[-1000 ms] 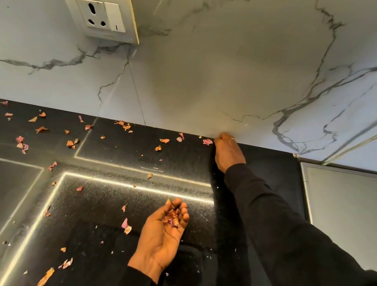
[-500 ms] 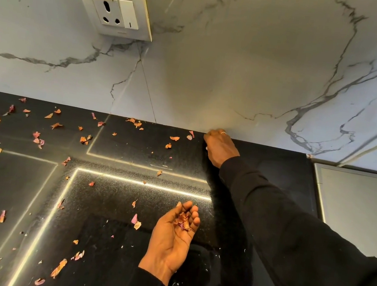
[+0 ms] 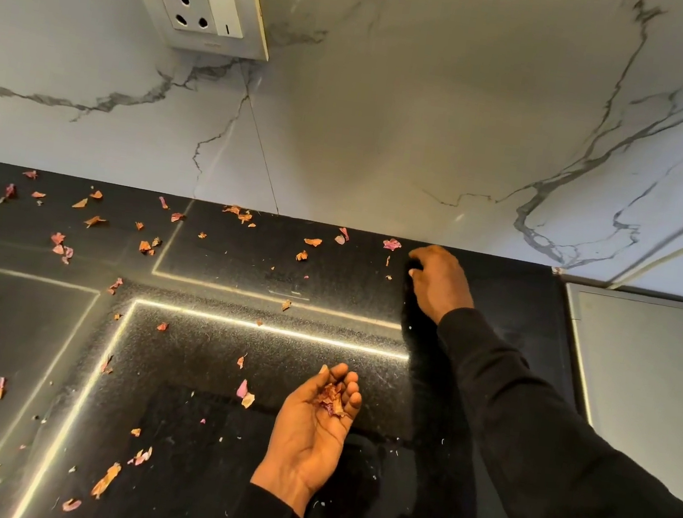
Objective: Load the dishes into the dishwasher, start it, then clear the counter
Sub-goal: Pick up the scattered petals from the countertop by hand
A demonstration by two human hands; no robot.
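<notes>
Evidently we are mid-clearing: left grip (image 3: 314, 426) cups pink-orange papery peel scraps (image 3: 331, 398); right grip (image 3: 442, 279), curled at rear edge of black glossy surface (image 3: 327, 285), contents untellable; most scraps uncollected.

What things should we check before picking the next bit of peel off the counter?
1. Is the left hand cupped palm up, ready for more? ok.
2. Are the collected peels sitting safely inside that palm? ok.
3. Is the right hand near a scrap? ok, the pink scrap lies just to its left, by the wall.
4. Are the right hand's fingers free to pinch? cannot tell, they curl down against the counter.
5. Is the counter cleared? not ok, many scraps lie scattered across its left side.
</notes>
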